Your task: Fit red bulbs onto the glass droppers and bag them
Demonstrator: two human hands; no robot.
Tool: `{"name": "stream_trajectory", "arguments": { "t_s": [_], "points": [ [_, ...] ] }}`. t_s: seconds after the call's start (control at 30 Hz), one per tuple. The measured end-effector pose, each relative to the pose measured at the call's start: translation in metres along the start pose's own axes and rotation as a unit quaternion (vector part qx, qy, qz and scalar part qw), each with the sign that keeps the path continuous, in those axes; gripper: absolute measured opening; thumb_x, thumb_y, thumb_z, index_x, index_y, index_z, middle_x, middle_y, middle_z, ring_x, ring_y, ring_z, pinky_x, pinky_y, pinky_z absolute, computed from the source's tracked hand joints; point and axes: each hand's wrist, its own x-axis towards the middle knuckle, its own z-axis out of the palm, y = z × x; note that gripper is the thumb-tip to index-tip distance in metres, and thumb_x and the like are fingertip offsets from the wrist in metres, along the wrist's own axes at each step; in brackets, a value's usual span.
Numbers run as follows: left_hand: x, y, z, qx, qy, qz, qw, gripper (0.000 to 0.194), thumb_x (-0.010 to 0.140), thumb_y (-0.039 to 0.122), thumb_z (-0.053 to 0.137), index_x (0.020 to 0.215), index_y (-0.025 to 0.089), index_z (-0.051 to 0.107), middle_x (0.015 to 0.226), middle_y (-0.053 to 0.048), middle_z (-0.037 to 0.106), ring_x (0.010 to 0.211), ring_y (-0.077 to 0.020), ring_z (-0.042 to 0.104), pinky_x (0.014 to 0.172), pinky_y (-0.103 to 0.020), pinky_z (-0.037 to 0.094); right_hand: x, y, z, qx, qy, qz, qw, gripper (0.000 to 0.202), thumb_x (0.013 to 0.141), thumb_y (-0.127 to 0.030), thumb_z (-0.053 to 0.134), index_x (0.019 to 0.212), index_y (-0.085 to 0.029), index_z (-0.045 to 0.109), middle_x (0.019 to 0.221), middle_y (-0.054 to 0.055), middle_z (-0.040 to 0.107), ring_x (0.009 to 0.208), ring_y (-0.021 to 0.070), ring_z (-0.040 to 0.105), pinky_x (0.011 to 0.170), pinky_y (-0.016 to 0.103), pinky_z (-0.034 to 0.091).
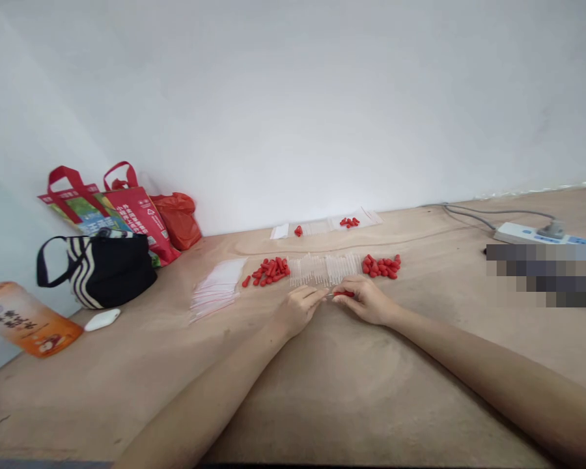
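My right hand (364,299) is closed on a red rubber bulb (344,294). Just left of it, my left hand (299,309) pinches a thin clear tube (329,294) whose end meets the bulb. Beyond the hands lie two groups of clear glass tubes, a left one (303,269) and a right one (343,266). Several red bulbs form a pile (272,270) to their left, and another pile (381,266) sits on their right. Clear zip bags (218,286) are fanned out at the far left of the row.
Near the wall lie a filled clear bag (364,217) and a single red bulb (298,230). Shopping bags (141,218), a black bag (120,270), an orange pouch (27,319) and a white case (102,319) stand left on the wooden table (351,397). A power strip (527,233) is at right.
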Motion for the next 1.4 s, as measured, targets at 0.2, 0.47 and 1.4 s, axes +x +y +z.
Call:
{"name": "stream_trajectory", "arguments": {
  "t_s": [0.2, 0.47, 1.4],
  "points": [
    [0.0, -0.003, -0.005, 0.06, -0.018, -0.033, 0.998, 0.025, 0.087, 0.03, 0.041, 0.086, 0.015, 0.062, 0.071, -0.003, 0.064, 0.066, -0.0151, 0.055, 0.063, -0.029, 0.038, -0.005, 0.009, -0.007, -0.034, 0.024, 0.015, 0.999, 0.02, 0.079, -0.034, 0.051, 0.083, -0.018, 0.062, 0.072, 0.005, 0.062, 0.07, 0.0154, 0.053, 0.067, 0.029, 0.036],
    [-0.001, -0.001, -0.006, 0.066, -0.008, -0.034, 0.997, 0.028, 0.087, 0.03, 0.04, 0.075, 0.016, 0.061, 0.065, -0.002, 0.063, 0.06, -0.0131, 0.051, 0.063, -0.028, 0.031, -0.008, 0.001, -0.006, -0.136, -0.021, -0.034, 0.99, 0.02, 0.082, -0.033, 0.046, 0.08, -0.018, 0.06, 0.07, 0.005, 0.062, 0.072, 0.0168, 0.05, 0.068, 0.031, 0.029],
    [0.003, 0.003, -0.001, -0.036, -0.021, -0.102, 0.994, 0.025, 0.088, 0.028, 0.038, 0.087, 0.015, 0.06, 0.077, -0.004, 0.064, 0.069, -0.0144, 0.057, 0.066, -0.027, 0.04, -0.008, 0.008, -0.01, -0.146, -0.003, -0.003, 0.989, 0.022, 0.081, -0.036, 0.047, 0.088, -0.019, 0.06, 0.076, 0.006, 0.062, 0.075, 0.0179, 0.049, 0.068, 0.032, 0.029]
  ]
}}
